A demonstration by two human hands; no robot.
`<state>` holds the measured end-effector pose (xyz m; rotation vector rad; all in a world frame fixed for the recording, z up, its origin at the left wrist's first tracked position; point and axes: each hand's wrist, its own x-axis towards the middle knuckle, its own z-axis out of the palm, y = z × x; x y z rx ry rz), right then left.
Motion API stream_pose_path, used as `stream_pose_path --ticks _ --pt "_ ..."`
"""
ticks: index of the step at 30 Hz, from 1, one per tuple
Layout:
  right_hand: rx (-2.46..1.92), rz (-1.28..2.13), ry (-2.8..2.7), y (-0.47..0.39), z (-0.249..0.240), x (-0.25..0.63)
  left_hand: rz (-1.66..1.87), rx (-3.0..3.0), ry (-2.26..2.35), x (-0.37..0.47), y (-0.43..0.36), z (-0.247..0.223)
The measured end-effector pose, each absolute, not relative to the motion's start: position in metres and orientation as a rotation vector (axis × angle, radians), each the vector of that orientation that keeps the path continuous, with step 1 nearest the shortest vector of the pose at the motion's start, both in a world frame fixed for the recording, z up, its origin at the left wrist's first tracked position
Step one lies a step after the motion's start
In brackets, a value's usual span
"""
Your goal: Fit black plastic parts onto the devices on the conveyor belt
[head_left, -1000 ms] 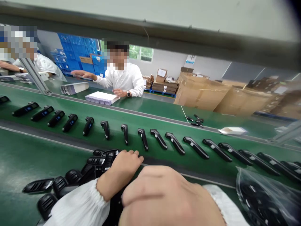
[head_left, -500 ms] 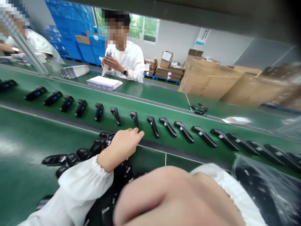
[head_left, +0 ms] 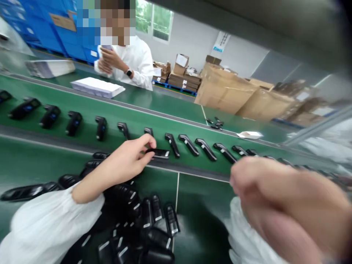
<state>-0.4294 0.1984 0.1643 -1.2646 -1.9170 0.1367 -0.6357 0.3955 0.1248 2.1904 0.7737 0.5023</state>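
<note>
My left hand (head_left: 134, 154) reaches over the near edge of the green belt, thumb and fingers pinching a flat black plastic cover (head_left: 160, 153) with a small white label at its far end. Behind it lies a black angled handheld device (head_left: 149, 131), partly hidden by my fingers. Below my left forearm is a pile of black covers (head_left: 129, 216), many with white labels. My right hand (head_left: 275, 190) looms large and blurred at the right, close to the camera. Its fingers are smeared, so what it holds, if anything, cannot be made out.
Several black angled devices (head_left: 205, 149) lie in a row along the belt (head_left: 132, 113). Across it, a person (head_left: 137, 62) in white holds something near a stack of white boxes (head_left: 97, 88). Small black parts (head_left: 216, 124) and cartons (head_left: 225, 90) are farther right.
My left hand now pinches a black cover near the belt edge. My right hand has risen and shifted right from the bottom centre. The camera view has turned a little rightward.
</note>
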Motion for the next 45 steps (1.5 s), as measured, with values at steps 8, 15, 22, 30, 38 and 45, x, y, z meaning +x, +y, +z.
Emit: stream_pose_path --ticks 8,15,22,30,38,45 --pt "-1.006 0.659 -1.466 0.293 0.107 -0.415 0.455 1.100 0.418 -0.608 0.366 0.122" --pt "-0.865 1.070 -1.191 0.286 0.091 -0.419 0.483 0.892 0.463 -0.588 0.351 0.103" --pt "-1.177 0.986 -1.220 0.292 0.063 -0.380 0.229 1.558 0.580 -0.594 0.328 0.084" --pt "-2.104 0.257 -1.641 0.319 0.004 -0.336 -0.300 2.661 0.193 -0.614 0.298 0.064" --pt "-2.374 0.021 -1.590 0.338 -0.010 -0.335 0.140 2.303 0.541 -0.594 0.341 0.051" --pt "-1.467 0.413 -1.640 0.311 0.027 -0.366 0.401 1.253 0.830 -0.588 0.365 0.046"
